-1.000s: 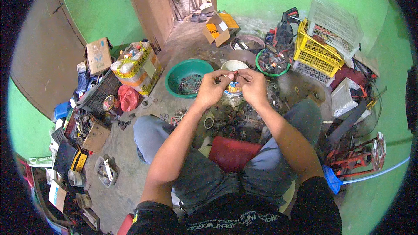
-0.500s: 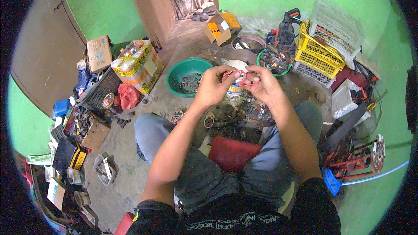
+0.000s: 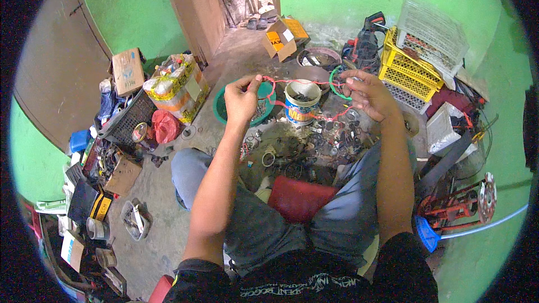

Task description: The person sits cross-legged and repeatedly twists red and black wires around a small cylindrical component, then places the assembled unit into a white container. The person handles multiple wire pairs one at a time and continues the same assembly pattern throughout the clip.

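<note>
Between my raised hands hangs a thin red wire (image 3: 270, 81) in loose loops. My left hand (image 3: 242, 100) pinches one part of it between thumb and fingers. My right hand (image 3: 371, 95) has its fingers bent around the other side. Behind the strands stands a white and blue bucket (image 3: 301, 114) with dark bits inside. A green basin (image 3: 220, 106) holding small scraps sits partly behind my left hand. Below the hands, many small dark parts and rings (image 3: 331, 137) lie scattered on the floor.
A red flat-topped block (image 3: 301, 199) lies between my legs. Yellow crates (image 3: 410, 73) are stacked at the back right, beside a dark tool bag (image 3: 364, 47). An open carton (image 3: 279, 39) stands near the doorway. Boxes and a black crate (image 3: 128, 120) crowd the left side.
My hands have drawn apart, left hand to the left and right hand to the right. The red wire, bunched at the fingers before, now spreads between them and the bucket shows.
</note>
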Demonstrator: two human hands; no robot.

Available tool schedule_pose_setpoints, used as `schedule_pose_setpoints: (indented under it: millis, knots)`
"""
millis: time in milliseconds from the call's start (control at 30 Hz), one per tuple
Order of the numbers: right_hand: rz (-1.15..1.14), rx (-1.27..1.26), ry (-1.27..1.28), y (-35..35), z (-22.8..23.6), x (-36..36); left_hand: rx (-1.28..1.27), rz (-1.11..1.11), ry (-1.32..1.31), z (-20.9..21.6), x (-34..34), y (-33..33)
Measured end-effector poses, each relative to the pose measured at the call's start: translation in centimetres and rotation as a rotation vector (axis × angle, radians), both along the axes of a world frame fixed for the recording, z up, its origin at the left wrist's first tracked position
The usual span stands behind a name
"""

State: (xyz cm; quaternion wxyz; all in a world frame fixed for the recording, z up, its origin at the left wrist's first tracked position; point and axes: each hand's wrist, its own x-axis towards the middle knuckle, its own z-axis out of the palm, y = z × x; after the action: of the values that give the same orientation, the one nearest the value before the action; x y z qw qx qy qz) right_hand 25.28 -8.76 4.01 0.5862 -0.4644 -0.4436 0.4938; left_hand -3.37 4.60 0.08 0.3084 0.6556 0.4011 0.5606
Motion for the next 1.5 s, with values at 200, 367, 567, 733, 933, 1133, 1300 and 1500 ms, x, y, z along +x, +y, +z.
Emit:
schedule_pose_setpoints:
  millis: [200, 367, 567, 733, 933, 1133, 1300, 1500]
  knots:
    - [-0.249, 0.071, -0.735, 1.4, -2.0, 0.7, 0.036, 0.138, 0.051, -0.2, 0.1, 0.1]
    - [-0.327, 0.179, -0.859, 1.7, -2.1, 2.9, 0.082, 0.198, 0.053, 0.6, 0.5, -0.6]
    - [-0.502, 0.313, -0.875, 2.5, -3.9, 3.1, 0.073, 0.115, 0.083, -0.3, 0.0, -0.1]
    - [-0.510, 0.235, -0.995, 3.8, -6.0, -1.2, -0.158, -0.070, 0.058, -1.5, 0.8, -0.8]
    - [-0.182, 0.310, -0.804, 3.8, -6.0, -6.6, -0.234, -0.298, 0.056, -0.9, 2.1, -2.8]
    - [-0.076, 0.157, -0.622, 3.4, -5.4, -8.2, -0.381, -0.387, -0.009, -1.1, 2.8, -3.4]
    - [-0.193, 0.409, -0.913, 1.9, -4.1, -9.0, -0.187, -0.366, 0.182, -1.3, 2.5, -3.7]
    - [-0.332, 0.695, -1.213, 2.2, -3.8, -7.9, -0.168, -0.423, 0.203, -1.7, 2.6, -3.3]
